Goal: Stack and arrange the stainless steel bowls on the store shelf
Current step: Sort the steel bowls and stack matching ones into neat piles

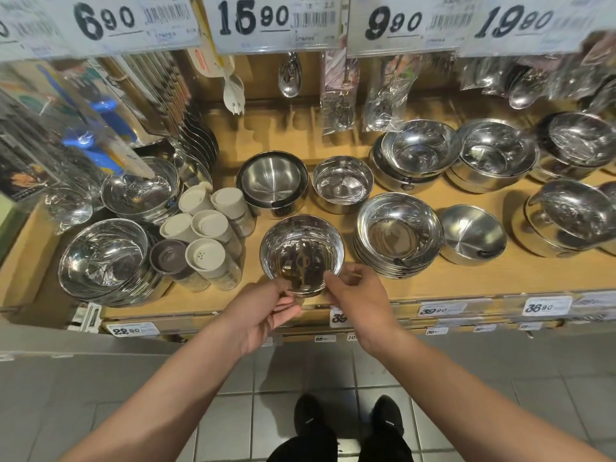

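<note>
the held bowl [301, 253] is the thing to steer by here: a shiny steel bowl, round, mouth up, its inside mirroring dark shapes and a bright rim all around. it sits at the front middle of the wooden shelf [466, 278], close to the shelf's front edge, and whether its base rests on the wood or hangs just above it i cannot tell.

the left hand [263, 311] comes at the bowl from the near left, its fingers [283, 300] curled narrow against the near rim. the right hand [358, 295] is on the near right, thumb and fingers pinched onto the rim there. both hands hold the bowl between them.

to the left of the held bowl, just beside it, stand the shakers [206, 235], a cluster of pale-lidded jars with one dark lid among them; the gap on that side is thin. further left are two heaps of wrapped bowls [106, 258]. behind the held bowl stands a dark-rimmed bowl [272, 181], and beside that a small bowl [342, 183], both a short way back. to the right of the held bowl a stack of bowls [398, 233] stands near, with a strip of bare wood between them. beyond the stack lies a brushed bowl [471, 233], and more wrapped bowls fill the far right.

above and behind the held bowl hang spoons [290, 75] and packets, under big price signs [253, 20]. below the shelf's front edge run small price tags [133, 329] and then the tiled floor [300, 371].
</note>
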### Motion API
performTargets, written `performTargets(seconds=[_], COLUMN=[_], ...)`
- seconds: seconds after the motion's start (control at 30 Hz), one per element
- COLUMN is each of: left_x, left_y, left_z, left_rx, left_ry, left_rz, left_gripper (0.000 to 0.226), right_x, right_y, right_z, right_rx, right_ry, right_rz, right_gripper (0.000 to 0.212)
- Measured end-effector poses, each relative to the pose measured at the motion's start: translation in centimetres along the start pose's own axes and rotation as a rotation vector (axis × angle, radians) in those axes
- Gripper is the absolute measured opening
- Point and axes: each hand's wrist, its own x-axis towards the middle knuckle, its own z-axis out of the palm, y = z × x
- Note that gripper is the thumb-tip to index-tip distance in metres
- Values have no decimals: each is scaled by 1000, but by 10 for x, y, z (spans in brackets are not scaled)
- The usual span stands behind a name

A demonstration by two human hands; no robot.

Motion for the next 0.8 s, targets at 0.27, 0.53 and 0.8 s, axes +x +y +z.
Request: performTargets(seconds=[0.27,0.53,0.8], left_x=[6,-15,-53], left_y=[3,2,0], left_z=[11,18,29], left_rx=[-131,-3,375], left_ry=[19,-50,-107], left_rz=[32,-12,160], left_gripper=[17,15,12], right_x=[-17,-39,-59], right_y=[-9,-23,-57], right_z=[-13,-72,-135], right_rx=[-5,-44,-55], right_ry=[-128,-80,114], right_rz=[120,126,10], right_gripper=[39,22,9])
